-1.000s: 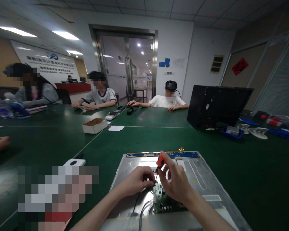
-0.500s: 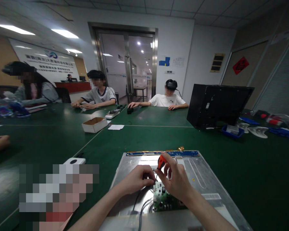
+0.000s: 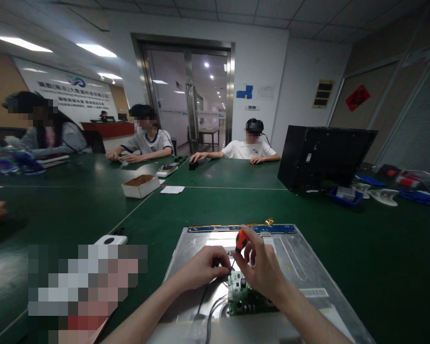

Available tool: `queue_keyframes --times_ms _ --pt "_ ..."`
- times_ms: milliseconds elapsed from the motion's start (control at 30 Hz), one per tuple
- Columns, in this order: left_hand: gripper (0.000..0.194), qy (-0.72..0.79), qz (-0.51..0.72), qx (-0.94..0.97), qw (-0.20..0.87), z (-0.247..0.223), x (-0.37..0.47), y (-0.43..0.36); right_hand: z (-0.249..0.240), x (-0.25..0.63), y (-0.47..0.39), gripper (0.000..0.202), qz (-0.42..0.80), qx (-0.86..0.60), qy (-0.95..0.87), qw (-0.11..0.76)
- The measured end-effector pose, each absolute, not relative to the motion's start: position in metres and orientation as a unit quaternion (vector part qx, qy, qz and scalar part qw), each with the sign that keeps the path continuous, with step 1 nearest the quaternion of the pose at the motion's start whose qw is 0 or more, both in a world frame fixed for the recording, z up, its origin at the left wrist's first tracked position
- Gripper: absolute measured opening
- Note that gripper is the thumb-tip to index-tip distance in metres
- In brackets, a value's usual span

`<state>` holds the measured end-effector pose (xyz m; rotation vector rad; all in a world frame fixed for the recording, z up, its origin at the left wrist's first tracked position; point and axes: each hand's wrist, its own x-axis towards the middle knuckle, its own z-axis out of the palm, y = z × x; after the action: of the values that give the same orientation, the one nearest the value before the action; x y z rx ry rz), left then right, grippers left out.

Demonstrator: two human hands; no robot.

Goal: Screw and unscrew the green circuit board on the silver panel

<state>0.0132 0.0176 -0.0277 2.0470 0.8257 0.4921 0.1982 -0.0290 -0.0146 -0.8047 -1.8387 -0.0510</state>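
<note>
Pinches an orange-and-black screwdriver (image 3: 241, 239) between the thumb and fingers of the right hand (image 3: 261, 265), handle up and slightly tilted, shaft running down toward the upper left corner of a green circuit board (image 3: 245, 298). Brings the thumb and fingertips of the left hand (image 3: 209, 265) together at ten o'clock from the board, right beside the screwdriver's tip; cannot tell what, if anything, is between them.

Has the circuit board at six o'clock in the view, on a flat silver metal panel (image 3: 290, 272), partly under the right hand. At nine o'clock from the board, a dark cable (image 3: 209, 320) curving down over the panel. At twelve o'clock, along the panel's far edge, a blue strip (image 3: 243, 229). Under it all, a green table (image 3: 154, 220).

Around the middle of the view: at nine o'clock, an open white box (image 3: 139, 187) near a piece of paper (image 3: 172, 189); at eight, a white device (image 3: 111, 240) above a pixelated patch; at three, a black monitor (image 3: 326, 157), with a blue tray (image 3: 346, 197) just beside its base. Across the table, at two o'clock, a seated person (image 3: 251, 149) in a white shirt; between nine and ten, two more seated people (image 3: 150, 142).
</note>
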Motion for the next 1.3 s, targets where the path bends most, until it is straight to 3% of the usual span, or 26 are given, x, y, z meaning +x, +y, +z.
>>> queue_keyframes --times_ms 1300 --pt "0.007 0.334 0.209 0.817 0.421 -0.0252 0.0144 0.0158 -0.0171 0.1988 -0.0288 0.06 -0.02 -0.35 -0.775 0.526"
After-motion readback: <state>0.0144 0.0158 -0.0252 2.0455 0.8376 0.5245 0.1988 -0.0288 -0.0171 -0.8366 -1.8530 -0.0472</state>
